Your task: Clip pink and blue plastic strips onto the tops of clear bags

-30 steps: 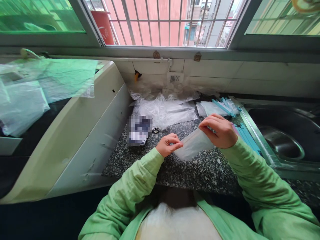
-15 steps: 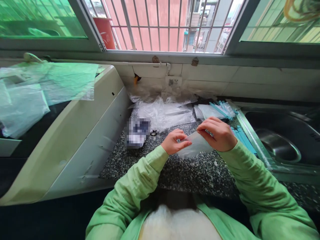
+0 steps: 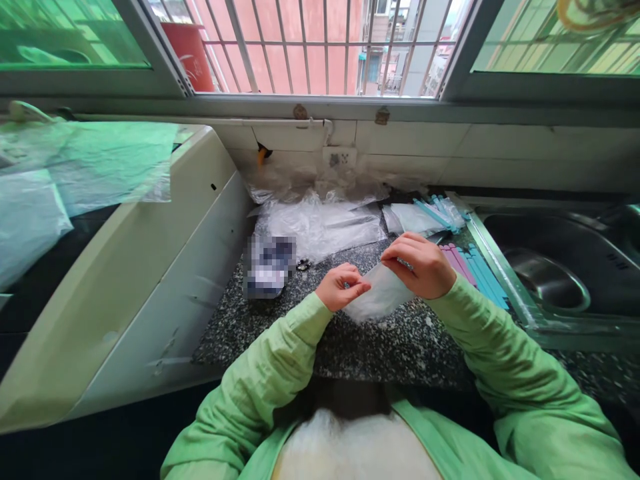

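A small translucent plastic bag (image 3: pixel 377 297) is stretched between my two hands, just above the speckled countertop (image 3: pixel 370 353). My left hand (image 3: pixel 343 287) pinches its left upper corner between thumb and fingers. On the other side, my right hand (image 3: pixel 423 263) grips the upper right edge, fingers bent over it. Whether anything lies inside the bag cannot be made out. Beyond my hands, a heap of clear plastic bags (image 3: pixel 320 223) is spread on the counter. Pink strips (image 3: pixel 457 263) and blue strips (image 3: pixel 485 277) lie beside my right wrist.
A steel sink (image 3: pixel 545 267) is set into the counter at the right. More white bags (image 3: pixel 413 219) with blue strips lie near its back corner. A pale, box-like appliance (image 3: pixel 165 267) with plastic sheets (image 3: pixel 125 157) on top stands left. A blurred-out object (image 3: pixel 270 267) sits beside it.
Both hands keep hold of the bag and have shifted slightly left in view. The view has turned a little, and the pink strips now show beside my right wrist.
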Available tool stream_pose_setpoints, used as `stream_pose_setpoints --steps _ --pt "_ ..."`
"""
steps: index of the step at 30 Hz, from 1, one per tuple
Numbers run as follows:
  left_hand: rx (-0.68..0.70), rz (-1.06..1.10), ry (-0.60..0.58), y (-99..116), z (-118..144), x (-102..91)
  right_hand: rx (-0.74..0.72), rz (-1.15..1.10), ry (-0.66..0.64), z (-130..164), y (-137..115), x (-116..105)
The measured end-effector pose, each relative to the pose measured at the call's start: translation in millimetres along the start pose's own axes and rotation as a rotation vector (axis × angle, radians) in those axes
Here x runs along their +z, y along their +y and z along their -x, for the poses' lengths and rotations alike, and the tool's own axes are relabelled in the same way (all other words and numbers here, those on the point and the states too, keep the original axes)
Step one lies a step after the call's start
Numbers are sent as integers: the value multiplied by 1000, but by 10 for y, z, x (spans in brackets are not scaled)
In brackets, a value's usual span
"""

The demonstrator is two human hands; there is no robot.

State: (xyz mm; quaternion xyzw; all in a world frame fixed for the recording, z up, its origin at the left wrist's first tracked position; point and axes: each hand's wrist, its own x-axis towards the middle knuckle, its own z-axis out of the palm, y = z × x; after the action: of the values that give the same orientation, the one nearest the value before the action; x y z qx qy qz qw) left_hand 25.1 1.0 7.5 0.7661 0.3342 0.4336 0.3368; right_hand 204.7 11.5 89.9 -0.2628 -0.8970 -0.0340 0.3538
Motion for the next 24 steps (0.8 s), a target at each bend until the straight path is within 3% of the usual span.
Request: stream_pose_setpoints --steps 10,18,24 --pt "34 47 86 46 -5 -34 -31 -58 -38 7 -28 73" --pt "18 40 117 43 -3 -77 53 -172 -38 47 42 130" --pt "-11 49 210 80 -15 -218 150 -279 -190 83 157 166"
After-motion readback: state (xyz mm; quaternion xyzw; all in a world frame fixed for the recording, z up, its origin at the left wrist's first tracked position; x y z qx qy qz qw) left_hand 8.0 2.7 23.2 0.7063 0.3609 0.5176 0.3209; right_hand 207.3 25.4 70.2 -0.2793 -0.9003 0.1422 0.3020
